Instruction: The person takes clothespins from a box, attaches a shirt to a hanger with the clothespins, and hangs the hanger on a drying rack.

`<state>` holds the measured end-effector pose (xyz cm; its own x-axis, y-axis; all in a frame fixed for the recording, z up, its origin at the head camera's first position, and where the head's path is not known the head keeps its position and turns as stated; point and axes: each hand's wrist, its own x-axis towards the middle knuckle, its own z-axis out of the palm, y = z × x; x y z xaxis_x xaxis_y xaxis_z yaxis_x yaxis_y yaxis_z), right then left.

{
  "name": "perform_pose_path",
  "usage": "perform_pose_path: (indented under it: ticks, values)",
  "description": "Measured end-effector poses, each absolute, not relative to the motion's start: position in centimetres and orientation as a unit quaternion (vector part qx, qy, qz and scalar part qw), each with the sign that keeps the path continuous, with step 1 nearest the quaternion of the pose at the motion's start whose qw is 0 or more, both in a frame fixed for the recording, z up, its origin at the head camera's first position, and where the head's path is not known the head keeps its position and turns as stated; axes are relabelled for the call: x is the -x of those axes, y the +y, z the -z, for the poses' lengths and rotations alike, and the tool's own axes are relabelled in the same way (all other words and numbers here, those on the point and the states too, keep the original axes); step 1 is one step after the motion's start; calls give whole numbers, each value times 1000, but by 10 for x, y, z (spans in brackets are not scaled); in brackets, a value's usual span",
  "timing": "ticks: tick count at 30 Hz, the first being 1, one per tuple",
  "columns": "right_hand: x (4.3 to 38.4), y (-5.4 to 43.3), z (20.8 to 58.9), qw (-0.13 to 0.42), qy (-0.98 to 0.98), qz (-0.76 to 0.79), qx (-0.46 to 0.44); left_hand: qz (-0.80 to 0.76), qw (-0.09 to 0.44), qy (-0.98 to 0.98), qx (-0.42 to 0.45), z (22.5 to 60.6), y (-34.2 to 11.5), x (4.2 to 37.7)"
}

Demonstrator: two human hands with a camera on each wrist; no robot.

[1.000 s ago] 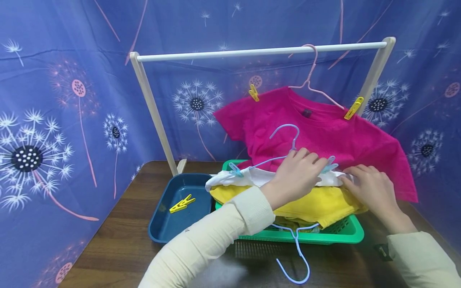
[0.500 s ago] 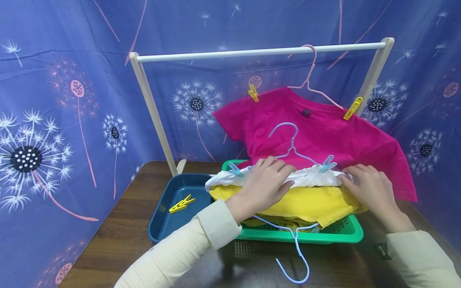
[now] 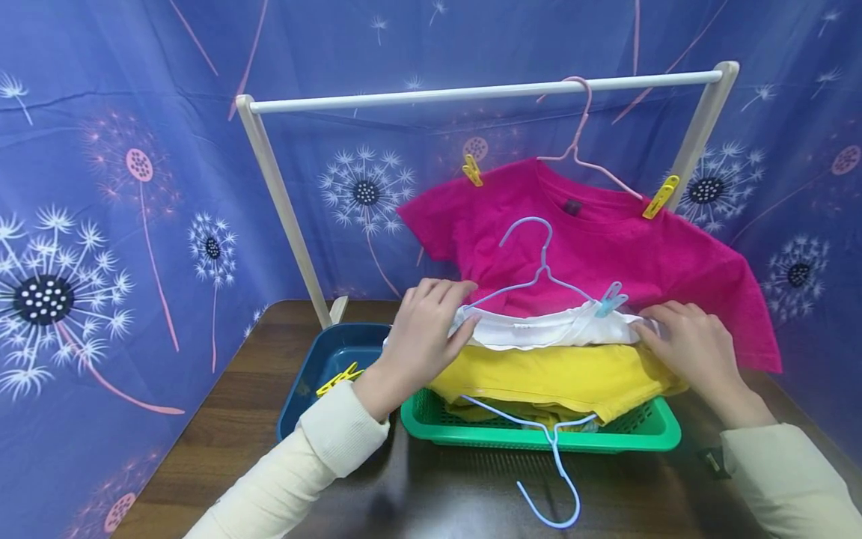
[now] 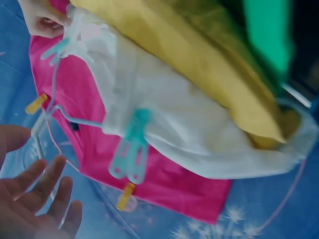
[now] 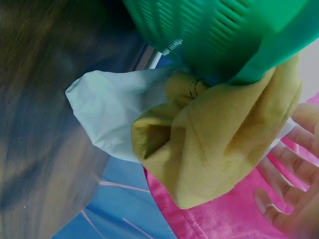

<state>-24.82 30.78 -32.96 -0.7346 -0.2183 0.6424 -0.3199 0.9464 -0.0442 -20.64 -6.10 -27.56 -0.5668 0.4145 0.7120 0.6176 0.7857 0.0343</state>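
Observation:
A white T-shirt [image 3: 518, 332] lies over a yellow garment [image 3: 559, 374] in the green basket [image 3: 485, 436]. From its neck rises a light blue hanger [image 3: 542, 262]. One pale blue clothespin [image 3: 610, 301] grips the shirt's right side. The other blue clothespin [image 4: 132, 144] shows in the left wrist view but is hidden behind my left hand in the head view. Fingers spread, my left hand [image 3: 420, 329] hovers by the shirt's left shoulder, holding nothing. My right hand [image 3: 697, 344] pinches the shirt's right shoulder between thumb and fingers.
Behind, a pink T-shirt [image 3: 579, 239] hangs with yellow clothespins from the white rod [image 3: 417, 96]. At left, a dark blue tray [image 3: 289, 412] holds yellow clothespins [image 3: 340, 378]. A second blue hanger [image 3: 559, 471] sticks out over the basket's front.
My left hand has moved left from the hanger's middle, across the white shirt, to its left shoulder. The hanger's hook and shoulders have come into view. My right hand stays at the right shoulder.

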Motion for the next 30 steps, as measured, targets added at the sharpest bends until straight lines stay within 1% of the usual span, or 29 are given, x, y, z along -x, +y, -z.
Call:
perform_pose_path:
  ticks: [6, 10, 15, 21, 23, 25, 30]
  values:
    - [247, 307, 328, 341, -925, -79, -148, 172, 366, -880, 249, 289, -84, 208]
    - [246, 306, 328, 341, -925, -82, -148, 181, 356, -889, 224, 300, -96, 211]
    - [245, 306, 329, 340, -926, -77, -146, 177, 332, -905, 200, 312, -106, 217]
    - [245, 307, 329, 342, -925, -77, -147, 150, 269, -933, 184, 325, -111, 224]
    - [245, 307, 329, 343, -924, -78, -148, 145, 256, -938, 182, 328, -113, 225]
    - [244, 307, 330, 343, -924, -79, -149, 142, 251, -940, 182, 330, -114, 227]
    - [243, 306, 329, 342, -924, -80, -149, 130, 260, -938, 190, 333, -116, 230]
